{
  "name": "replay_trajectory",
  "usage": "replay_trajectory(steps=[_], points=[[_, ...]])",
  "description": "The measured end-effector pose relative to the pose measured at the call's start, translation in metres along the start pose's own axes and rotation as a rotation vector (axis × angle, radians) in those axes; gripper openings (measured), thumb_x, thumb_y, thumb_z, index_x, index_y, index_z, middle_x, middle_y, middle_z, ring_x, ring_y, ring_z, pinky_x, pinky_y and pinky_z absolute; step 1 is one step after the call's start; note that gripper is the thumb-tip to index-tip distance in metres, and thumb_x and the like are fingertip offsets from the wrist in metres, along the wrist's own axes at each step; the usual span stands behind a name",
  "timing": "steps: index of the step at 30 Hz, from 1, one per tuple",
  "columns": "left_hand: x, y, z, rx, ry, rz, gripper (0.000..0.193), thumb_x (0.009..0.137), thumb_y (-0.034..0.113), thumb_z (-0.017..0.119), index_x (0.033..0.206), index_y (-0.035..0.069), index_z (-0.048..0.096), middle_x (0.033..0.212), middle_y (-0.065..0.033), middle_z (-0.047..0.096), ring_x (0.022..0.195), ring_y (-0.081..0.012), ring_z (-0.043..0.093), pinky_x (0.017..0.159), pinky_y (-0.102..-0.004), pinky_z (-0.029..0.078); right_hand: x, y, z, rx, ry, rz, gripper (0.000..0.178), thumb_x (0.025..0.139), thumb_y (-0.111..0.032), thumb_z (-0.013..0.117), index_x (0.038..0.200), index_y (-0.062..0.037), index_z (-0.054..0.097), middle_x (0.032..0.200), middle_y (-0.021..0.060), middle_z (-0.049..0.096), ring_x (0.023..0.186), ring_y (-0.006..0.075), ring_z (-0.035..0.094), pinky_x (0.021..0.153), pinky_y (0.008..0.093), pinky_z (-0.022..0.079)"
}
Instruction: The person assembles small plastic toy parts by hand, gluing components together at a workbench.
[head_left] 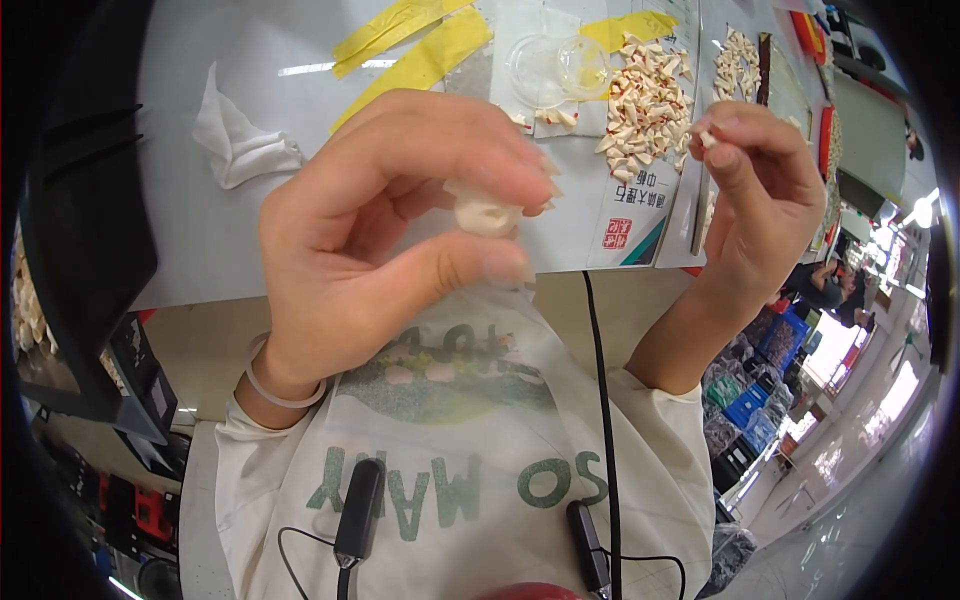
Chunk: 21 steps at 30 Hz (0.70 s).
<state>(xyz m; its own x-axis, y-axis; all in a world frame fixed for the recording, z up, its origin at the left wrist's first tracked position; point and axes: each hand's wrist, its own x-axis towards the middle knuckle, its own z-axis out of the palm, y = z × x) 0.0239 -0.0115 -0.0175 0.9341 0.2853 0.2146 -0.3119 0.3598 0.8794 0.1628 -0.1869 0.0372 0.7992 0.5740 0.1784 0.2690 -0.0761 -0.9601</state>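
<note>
Close in front of me, my left hand (390,220) is closed in a pinch around a rounded cream-white piece (486,215). Pale pointed tips show beside its fingertips; whether they belong to that piece I cannot tell. Higher up on the right, my right hand (755,175) pinches a small cream-white piece (708,140) between thumb and fingers. Left of the right hand lies a heap of small pointed cream pieces (650,100), many with red marks. A few similar pieces (560,118) lie by themselves on a pale sheet behind the left hand.
A clear round plastic container (540,72) stands at the back. Yellow tape strips (415,65) and a crumpled white tissue (235,140) lie on the table (200,60). A second pile of cream pieces (738,65) is at the far right. A black cable (600,400) hangs before me.
</note>
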Motion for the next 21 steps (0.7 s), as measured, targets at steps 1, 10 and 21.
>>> replay_trajectory(steps=[1,10,21], points=[[0.002,0.003,0.002,-0.009,0.023,-0.016,0.03,0.068,0.015,0.069,0.089,0.0,0.054,0.091,-0.0144,0.053,0.075,-0.0198,0.056,0.062,-0.0256,0.048,0.004,-0.004,0.004,-0.064,-0.006,0.05,0.016,0.067,0.007,0.063,0.082,0.0038,0.057,0.083,0.0122,0.058,0.074,0.0145,0.056,0.065,0.0218,0.045],[0.005,0.002,-0.009,-0.013,-0.111,-0.029,0.025,0.07,0.002,0.064,0.092,-0.006,0.054,0.091,-0.0168,0.053,0.077,-0.0214,0.057,0.065,-0.0256,0.05,0.038,-0.01,0.041,-0.445,-0.228,-0.062,0.013,0.065,0.006,0.064,0.076,0.0034,0.058,0.076,0.0071,0.056,0.072,0.0116,0.05,0.063,0.0197,0.037],[0.003,0.005,-0.01,-0.136,-0.147,-0.161,0.029,0.066,-0.01,0.062,0.093,-0.009,0.052,0.098,-0.0204,0.05,0.085,-0.0218,0.055,0.072,-0.0293,0.049,0.05,-0.026,0.06,-0.748,-0.361,-0.353,0.014,0.058,0.008,0.064,0.07,0.0026,0.058,0.071,0.0044,0.055,0.069,0.011,0.047,0.059,0.0222,0.033]])
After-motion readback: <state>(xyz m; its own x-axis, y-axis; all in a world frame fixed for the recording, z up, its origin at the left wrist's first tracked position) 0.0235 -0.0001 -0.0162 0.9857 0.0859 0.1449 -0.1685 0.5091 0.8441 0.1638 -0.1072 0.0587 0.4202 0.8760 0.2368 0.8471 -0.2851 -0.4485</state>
